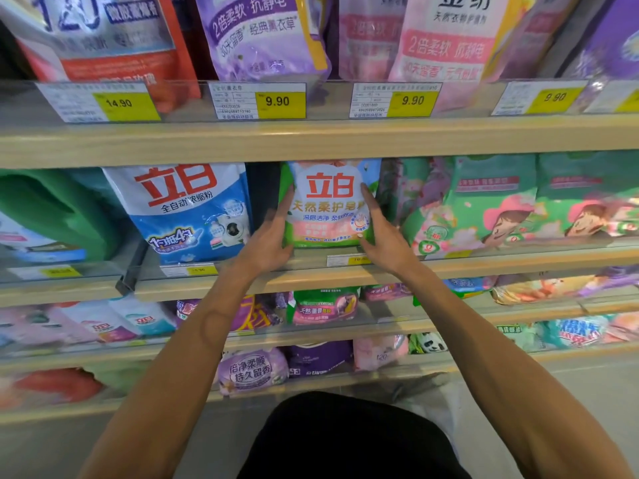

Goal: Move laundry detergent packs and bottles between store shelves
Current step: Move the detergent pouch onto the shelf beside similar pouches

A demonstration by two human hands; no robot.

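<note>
Holding: your two hands flank a green-and-white soft plastic detergent pack with red characters point(328, 205), one hand at each side edge.
Left hand: your left hand point(271, 238) lies against the pack's left edge, with the thumb stretched up the front of that edge. The fingers are blurred in the dark gap beside it, so whether they wrap behind the pack cannot be told.
Right hand: your right hand point(383, 236) is released and flat. Its straight fingers press on the pack's right front edge and are not curled round it.
Pack position: upright and facing out on the wood-edged middle shelf point(311, 281), behind the clear plastic front rail.
Left neighbour: a blue-and-white detergent powder pack point(183, 209) stands near, tilted, with the dark gap between it and your pack. A green plastic bottle point(52, 212) stands further left.
Right neighbour: green-and-pink packs with cartoon figures point(484, 209) stand just beside your right hand.
Shelf above: a purple pouch point(262, 32) and a pink pouch point(446, 39) stand behind a yellow price label reading 9.90 point(280, 102).
Shelves below: rows of soft packs, too blurred to identify.
</note>
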